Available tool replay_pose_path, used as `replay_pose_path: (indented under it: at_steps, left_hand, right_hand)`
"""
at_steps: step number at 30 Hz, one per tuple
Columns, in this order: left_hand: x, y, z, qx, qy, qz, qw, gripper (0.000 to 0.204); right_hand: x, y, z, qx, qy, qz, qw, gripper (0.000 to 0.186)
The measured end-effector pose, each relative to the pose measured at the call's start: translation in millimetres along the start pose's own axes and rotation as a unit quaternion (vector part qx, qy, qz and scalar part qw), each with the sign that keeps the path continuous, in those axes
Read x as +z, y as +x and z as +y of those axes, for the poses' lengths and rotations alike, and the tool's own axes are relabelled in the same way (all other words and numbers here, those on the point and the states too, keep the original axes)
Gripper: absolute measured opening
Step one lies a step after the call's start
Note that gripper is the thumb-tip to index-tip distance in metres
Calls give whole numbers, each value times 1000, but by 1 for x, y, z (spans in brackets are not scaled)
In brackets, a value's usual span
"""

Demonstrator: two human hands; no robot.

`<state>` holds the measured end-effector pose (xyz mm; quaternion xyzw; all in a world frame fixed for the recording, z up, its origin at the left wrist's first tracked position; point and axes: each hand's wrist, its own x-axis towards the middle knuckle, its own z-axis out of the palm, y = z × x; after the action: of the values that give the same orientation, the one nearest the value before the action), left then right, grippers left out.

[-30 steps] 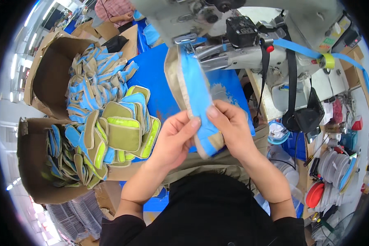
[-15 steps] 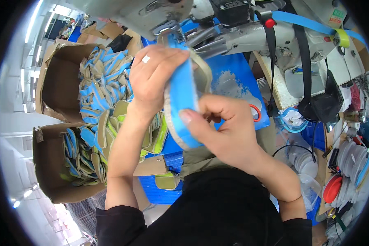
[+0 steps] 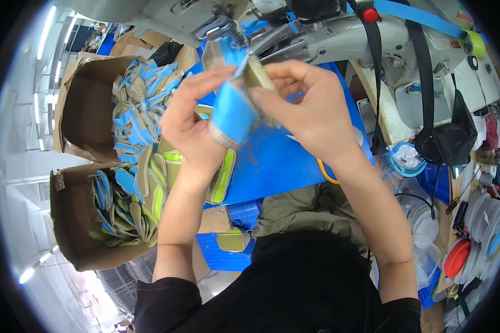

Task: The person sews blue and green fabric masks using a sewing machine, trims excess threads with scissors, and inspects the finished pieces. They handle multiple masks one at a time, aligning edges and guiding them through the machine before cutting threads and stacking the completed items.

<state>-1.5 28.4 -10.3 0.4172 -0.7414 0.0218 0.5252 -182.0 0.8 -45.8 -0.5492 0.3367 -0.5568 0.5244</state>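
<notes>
In front of the sewing machine (image 3: pixel 339 44), I hold a blue fabric piece with beige edging (image 3: pixel 232 111) up above the blue work surface (image 3: pixel 272 166). My left hand (image 3: pixel 191 125) grips its left side, with the index finger along the upper edge; part of this grip is hidden. On the other side, my right hand (image 3: pixel 316 105) pinches the beige part between thumb and fingers. The piece is bent and slightly blurred, and its upper end lies close to the machine's metal parts. Orange-handled scissors (image 3: pixel 326 173) lie partly hidden beneath my right forearm.
Two cardboard boxes stand at the left: the far one (image 3: pixel 89 108) beside a heap of blue-and-beige pieces (image 3: pixel 136 122), the near one (image 3: pixel 72 222) with green-and-beige ones (image 3: pixel 125 222). Black straps (image 3: pixel 422 83) hang from the machine. Stacked white discs (image 3: pixel 480 227) stand at the right.
The fabric piece has been turned and folded, its beige side now facing my right hand. My right hand has moved up to its top, while my left hand has rotated and dropped slightly.
</notes>
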Motion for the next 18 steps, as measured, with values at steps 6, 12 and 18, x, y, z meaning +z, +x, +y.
replay_pose_path:
  at_steps: [6, 12, 18]
  left_hand:
    - [1, 8, 6, 157, 132, -77, 976, 24]
    - [-2, 18, 19, 163, 164, -117, 966, 24]
    - [-3, 19, 16, 159, 169, -109, 967, 23]
  right_hand:
    - [2, -11, -1, 71, 55, -19, 996, 23]
    - [3, -17, 2, 47, 39, -6, 998, 18]
    - [7, -20, 5, 41, 42, 13, 998, 18]
